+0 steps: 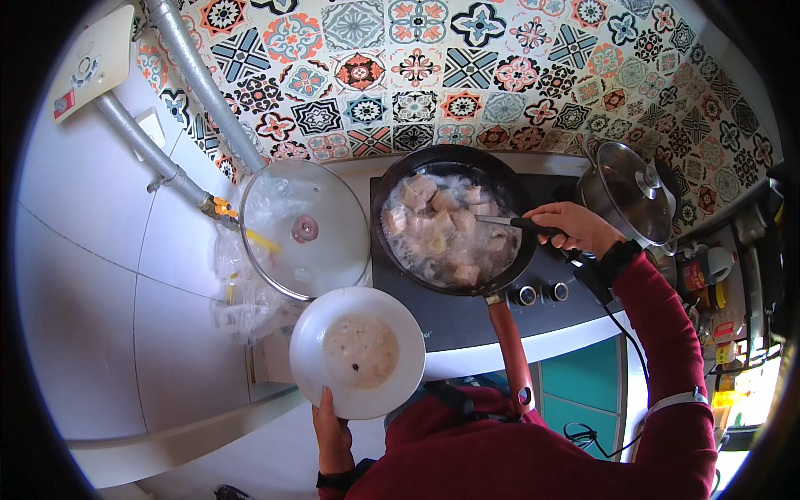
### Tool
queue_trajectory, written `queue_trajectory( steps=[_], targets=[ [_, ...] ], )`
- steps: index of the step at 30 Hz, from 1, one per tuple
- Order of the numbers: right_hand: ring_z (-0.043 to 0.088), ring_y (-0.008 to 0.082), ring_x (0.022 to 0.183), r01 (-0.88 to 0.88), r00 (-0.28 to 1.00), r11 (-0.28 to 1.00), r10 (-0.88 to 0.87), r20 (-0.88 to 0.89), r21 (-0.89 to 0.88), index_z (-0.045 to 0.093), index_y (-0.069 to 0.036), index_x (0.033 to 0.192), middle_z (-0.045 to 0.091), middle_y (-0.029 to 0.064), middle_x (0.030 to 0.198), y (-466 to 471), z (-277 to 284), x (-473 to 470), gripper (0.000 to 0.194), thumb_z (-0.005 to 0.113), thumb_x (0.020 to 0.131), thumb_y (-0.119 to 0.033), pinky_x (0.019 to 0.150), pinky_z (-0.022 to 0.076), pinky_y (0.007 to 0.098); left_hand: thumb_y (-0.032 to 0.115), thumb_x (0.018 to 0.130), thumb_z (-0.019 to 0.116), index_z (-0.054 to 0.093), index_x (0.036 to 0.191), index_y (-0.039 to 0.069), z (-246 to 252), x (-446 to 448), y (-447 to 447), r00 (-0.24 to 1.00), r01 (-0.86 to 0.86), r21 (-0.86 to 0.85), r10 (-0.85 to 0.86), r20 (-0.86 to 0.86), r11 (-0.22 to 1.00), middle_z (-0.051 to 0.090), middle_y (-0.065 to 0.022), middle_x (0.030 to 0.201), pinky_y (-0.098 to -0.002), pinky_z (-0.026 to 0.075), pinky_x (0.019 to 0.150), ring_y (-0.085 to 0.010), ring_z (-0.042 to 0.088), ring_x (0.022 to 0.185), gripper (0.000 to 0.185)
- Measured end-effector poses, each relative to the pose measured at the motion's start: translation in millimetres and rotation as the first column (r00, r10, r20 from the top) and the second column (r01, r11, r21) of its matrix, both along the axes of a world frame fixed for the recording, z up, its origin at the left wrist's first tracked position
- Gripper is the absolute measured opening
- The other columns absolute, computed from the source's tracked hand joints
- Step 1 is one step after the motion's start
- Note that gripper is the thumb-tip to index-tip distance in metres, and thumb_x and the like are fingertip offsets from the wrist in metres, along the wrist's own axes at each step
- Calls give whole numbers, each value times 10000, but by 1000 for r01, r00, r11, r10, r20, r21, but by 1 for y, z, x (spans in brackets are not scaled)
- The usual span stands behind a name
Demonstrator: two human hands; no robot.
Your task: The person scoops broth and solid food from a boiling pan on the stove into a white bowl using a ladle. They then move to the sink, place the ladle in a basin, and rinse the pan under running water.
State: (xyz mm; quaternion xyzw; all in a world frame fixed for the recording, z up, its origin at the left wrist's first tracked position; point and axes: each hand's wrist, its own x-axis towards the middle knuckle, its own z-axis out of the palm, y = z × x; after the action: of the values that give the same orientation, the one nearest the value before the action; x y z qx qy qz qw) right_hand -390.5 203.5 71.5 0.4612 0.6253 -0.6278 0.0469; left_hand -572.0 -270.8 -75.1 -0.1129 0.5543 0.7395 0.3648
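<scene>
My left hand [334, 431] grips the near rim of a white shallow bowl [306, 362], its thumb over the edge. Cloudy liquid with foam [369, 350] and a small dark speck lies in the bowl. The black handle of a utensil [528, 225] is held in my right hand [575, 228]; its metal shaft reaches into the pan, and its tip is hidden among the food. Chunks of pale meat [465, 275] sit in foamy, bubbling liquid in the dark frying pan [400, 275]. The pan's reddish-brown handle [509, 350] points towards my body.
A glass lid [275, 206] stands left of the pan, beside clear plastic bags [250, 312]. At the right is a lidded steel pot [600, 194]. The black cooktop [450, 325] has two knobs [540, 294]. Metal pipes [206, 87] run along the left wall.
</scene>
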Motion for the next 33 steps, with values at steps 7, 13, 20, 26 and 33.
queue_trajectory(
  steps=[7,13,20,26,33],
  targets=[
    [379,20,470,31,999,999,-29,-42,43,551,-32,1277,561,18,749,-26,9,23,344,523,966,-175,369,247,155,288,981,523,352,1424,44,-3,-1,0,1000,-7,-1,7,-7,1000,520,-122,1318,-378,492,935,-249,557,1162,534],
    [396,23,523,26,1000,974,-22,-22,224,562,-36,1293,531,-14,747,-66,32,36,375,561,931,-131,435,282,168,290,980,524,351,1424,41,2,-3,4,1000,23,4,-23,-16,1000,517,-120,1323,-369,489,933,-242,552,1170,537],
    [489,56,660,-8,1000,875,1,13,485,616,-38,1243,562,-11,757,-113,43,58,372,627,873,-73,591,407,220,285,981,522,355,1420,34,1,-10,8,997,81,24,-81,-18,996,526,-117,1316,-365,493,929,-237,556,1168,533],
    [548,90,765,-21,997,722,69,-41,692,629,-47,1220,639,44,937,-143,33,76,389,667,834,-22,719,470,253,301,986,513,388,1389,15,-5,-15,10,995,92,7,-91,-36,996,541,-115,1302,-368,495,928,-238,573,1153,510],
    [482,153,628,-92,996,621,54,74,779,662,-74,1168,513,59,753,-174,44,78,391,687,784,-7,584,408,296,271,976,542,390,1390,20,-5,-21,4,996,84,27,-84,-10,996,548,-108,1284,-352,490,927,-220,571,1142,507]
  ],
)
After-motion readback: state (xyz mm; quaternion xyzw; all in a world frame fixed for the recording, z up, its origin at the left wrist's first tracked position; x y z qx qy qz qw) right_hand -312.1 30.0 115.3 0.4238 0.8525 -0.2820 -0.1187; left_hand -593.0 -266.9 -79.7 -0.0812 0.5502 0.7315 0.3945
